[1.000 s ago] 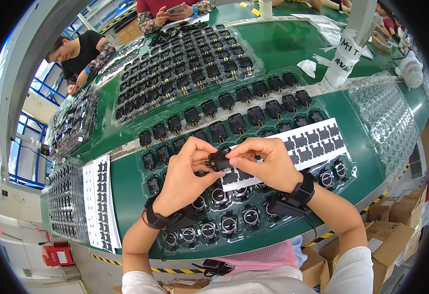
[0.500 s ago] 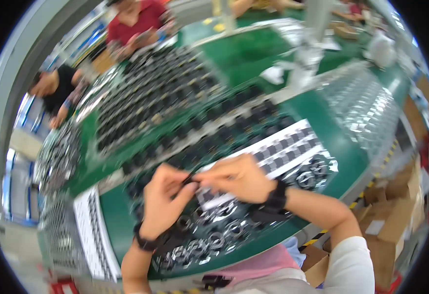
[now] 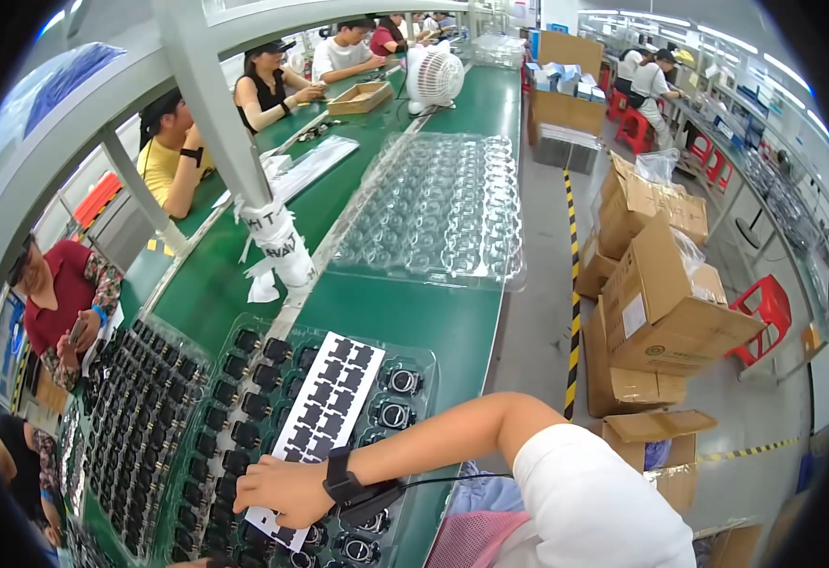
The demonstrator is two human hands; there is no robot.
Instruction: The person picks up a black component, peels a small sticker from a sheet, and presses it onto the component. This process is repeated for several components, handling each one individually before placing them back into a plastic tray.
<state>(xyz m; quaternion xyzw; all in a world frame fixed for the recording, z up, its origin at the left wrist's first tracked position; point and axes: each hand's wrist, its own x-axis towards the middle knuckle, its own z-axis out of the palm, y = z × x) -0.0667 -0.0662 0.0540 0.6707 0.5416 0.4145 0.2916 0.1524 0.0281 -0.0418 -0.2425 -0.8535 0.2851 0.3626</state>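
Observation:
My right hand (image 3: 286, 492), with a black band at the wrist, reaches over the lower part of a white sheet (image 3: 334, 431) bearing rows of black die-cut pieces. Its fingers are bent and apart, pointing left toward black parts (image 3: 234, 462) in a clear tray; nothing shows in them. Under and beside the sheet, another clear plastic tray (image 3: 422, 364) holds black parts with round silver rings (image 3: 394, 416). Only a sliver of skin and dark band, seemingly my left wrist, shows at the lower edge; its fingers are hidden.
Stacked clear blister trays (image 3: 433, 213) lie farther along the green bench (image 3: 414, 317). A wrapped metal post (image 3: 282, 251) rises beside them. A white fan (image 3: 435, 78) stands beyond. Several people sit across the bench. Cardboard boxes (image 3: 665, 303) and a red stool (image 3: 765, 317) are on the right.
The view has swung to the right along the bench. My hands, earlier together at a small dark piece, are apart; the right is over the sheet, the left almost out of view.

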